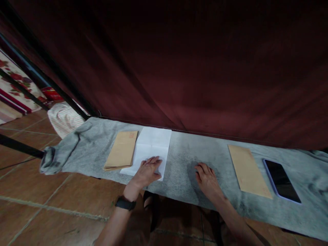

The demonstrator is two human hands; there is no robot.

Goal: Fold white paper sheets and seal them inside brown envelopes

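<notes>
My left hand, with a black watch on the wrist, lies flat on the near edge of a white paper stack. Just left of the paper sits a pile of brown envelopes, partly tucked under or against it. My right hand rests palm down on the bare grey cloth, fingers spread and holding nothing. Further right lies a single brown envelope, with a dark phone in a light case beside it.
The grey cloth covers a low surface, its left end bunched. A dark red curtain hangs right behind it. Brown floor tiles lie to the left, with a striped fabric bundle and black frame bars.
</notes>
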